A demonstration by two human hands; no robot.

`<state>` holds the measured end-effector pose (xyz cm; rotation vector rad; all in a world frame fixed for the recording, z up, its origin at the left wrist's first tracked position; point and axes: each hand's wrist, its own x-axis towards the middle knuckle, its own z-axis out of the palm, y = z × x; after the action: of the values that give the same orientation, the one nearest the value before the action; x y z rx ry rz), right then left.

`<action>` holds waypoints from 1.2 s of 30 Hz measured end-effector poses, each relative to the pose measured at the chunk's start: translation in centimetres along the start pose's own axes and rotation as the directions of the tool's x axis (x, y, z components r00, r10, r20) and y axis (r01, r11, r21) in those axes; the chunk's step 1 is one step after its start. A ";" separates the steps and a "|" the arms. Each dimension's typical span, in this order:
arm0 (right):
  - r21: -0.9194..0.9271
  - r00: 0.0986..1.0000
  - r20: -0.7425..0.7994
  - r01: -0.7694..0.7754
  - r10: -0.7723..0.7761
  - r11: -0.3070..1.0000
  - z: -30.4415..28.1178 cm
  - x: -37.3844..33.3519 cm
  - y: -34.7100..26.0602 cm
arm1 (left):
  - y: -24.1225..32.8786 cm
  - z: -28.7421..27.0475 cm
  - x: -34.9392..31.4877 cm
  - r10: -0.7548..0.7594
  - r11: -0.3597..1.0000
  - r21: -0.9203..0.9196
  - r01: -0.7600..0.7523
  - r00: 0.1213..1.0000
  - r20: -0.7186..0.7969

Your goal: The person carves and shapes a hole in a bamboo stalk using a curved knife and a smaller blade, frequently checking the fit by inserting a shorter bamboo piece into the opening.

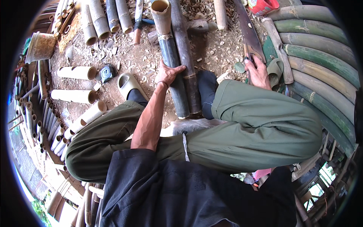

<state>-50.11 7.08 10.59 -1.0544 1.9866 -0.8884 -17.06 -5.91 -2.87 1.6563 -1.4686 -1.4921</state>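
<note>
Head view: I log the dark bamboo tube (177,92) lying lengthwise between the feet (206,92), gripped by the nearer left hand (168,73), while the right hand (258,72), closed around a long-bladed tool (251,32) by its handle, sits well apart rightward.

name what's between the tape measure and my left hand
In the head view, a sandal and chip-strewn ground lie between the tape measure and left hand.
</note>
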 end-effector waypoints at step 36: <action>-0.223 0.725 0.525 0.622 -0.445 0.750 9.6 15.7 -7.6 | 3.4 -0.1 -1.0 -0.090 0.981 -0.168 0.098 0.994 0.056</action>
<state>-45.84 -12.11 7.77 -1.9590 1.4893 -0.4570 -18.15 -6.13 0.51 1.6162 -1.2629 -1.6695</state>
